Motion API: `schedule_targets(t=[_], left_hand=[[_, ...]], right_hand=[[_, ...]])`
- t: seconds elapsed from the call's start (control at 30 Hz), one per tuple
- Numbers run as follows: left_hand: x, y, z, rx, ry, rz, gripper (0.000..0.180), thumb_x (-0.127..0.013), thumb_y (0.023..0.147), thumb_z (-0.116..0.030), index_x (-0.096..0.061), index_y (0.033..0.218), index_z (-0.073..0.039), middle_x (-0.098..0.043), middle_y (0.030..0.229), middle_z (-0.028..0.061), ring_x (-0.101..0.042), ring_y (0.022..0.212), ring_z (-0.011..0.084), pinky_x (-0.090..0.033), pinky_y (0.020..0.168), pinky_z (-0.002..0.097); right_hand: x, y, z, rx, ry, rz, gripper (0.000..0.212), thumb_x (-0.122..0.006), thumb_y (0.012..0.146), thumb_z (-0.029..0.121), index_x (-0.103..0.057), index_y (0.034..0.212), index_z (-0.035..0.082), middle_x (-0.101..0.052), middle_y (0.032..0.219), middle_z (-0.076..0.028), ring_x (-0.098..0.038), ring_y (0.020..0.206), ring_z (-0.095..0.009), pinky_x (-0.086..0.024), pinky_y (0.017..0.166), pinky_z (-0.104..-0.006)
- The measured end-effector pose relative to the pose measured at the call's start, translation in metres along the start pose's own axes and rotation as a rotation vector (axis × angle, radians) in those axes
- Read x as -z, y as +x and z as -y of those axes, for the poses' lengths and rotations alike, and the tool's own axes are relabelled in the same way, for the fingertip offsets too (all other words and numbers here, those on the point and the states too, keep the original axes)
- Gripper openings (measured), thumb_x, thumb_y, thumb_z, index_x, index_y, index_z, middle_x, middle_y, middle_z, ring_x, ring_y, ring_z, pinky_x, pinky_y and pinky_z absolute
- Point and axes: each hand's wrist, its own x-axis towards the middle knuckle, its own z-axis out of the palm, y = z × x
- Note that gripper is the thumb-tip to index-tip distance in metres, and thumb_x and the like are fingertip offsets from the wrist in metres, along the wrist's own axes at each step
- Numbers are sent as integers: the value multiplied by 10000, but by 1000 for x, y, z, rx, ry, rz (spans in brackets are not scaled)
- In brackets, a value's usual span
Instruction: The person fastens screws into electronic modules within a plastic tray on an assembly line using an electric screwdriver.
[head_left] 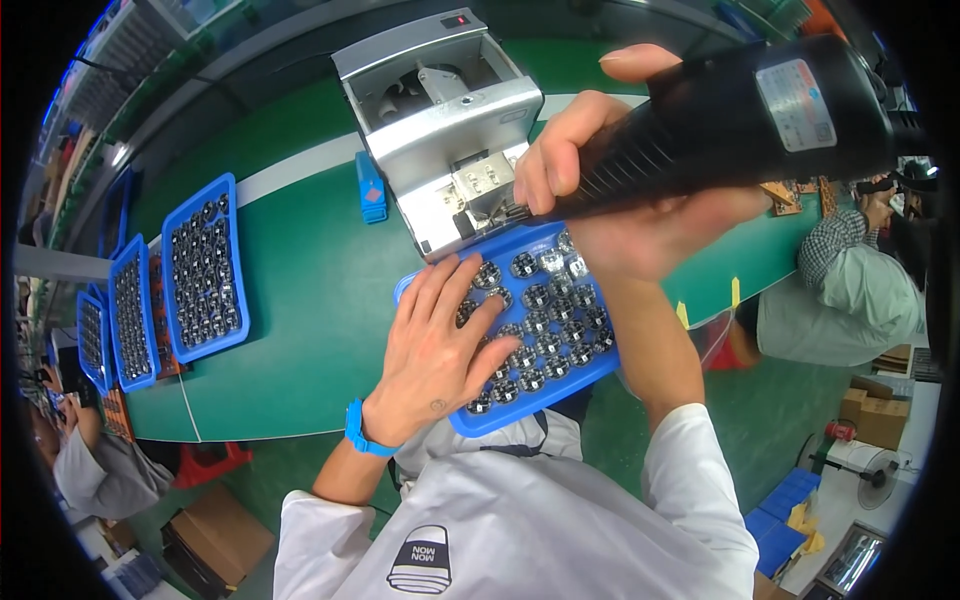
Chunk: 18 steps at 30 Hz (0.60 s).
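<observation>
My right hand (640,225) is wrapped round a thick black electric screwdriver (690,130), held nearly level with its front end pointing left. That end is beside the front of a silver screw feeder (440,145); the bit's exact place is hidden by my fingers. Lying over the left part of a blue tray (530,408), my left hand (435,335) is open, its fingers stretched toward the feeder. Several small round black-and-clear parts (548,343) fill the tray in rows. Some sit beneath my left fingers and are partly covered. Whether my fingertips press on one, I cannot tell.
More blue trays of similar parts (205,270) stand at the left of the green table (300,300). A small blue box (371,187) sits left of the feeder. People (850,290) work at the right and far left. Cardboard boxes (218,535) lie on the floor.
</observation>
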Motion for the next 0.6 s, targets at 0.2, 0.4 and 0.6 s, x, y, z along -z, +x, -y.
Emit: schedule_targets(t=[0.2,0.4,0.6], left_hand=[[2,1,-1,-16,-5,-6,371,-673,823,-314,-652,1041,-15,-486,1303,248,-437,1226,404,-334,1044,503],[10,-2,1,-106,-90,-95,335,-725,775,-270,-663,1006,-36,-568,1207,199,-540,1116,388,-417,967,496],[14,16,-11,-513,-137,-18,270,-702,770,-215,-638,943,-18,-624,1046,140,-596,998,287,-483,866,396]], right_hand=[[11,3,-2,67,88,13,1051,-276,749,894,-344,1272,-16,-536,645,-94,-526,501,-160,-461,496,-278],[31,14,21,89,119,96,941,-223,860,799,-309,1383,22,-494,681,-76,-494,496,-170,-452,489,-324],[73,14,-9,70,-135,-104,905,-269,869,780,-330,1358,21,-496,686,-83,-509,528,-183,-465,529,-343]])
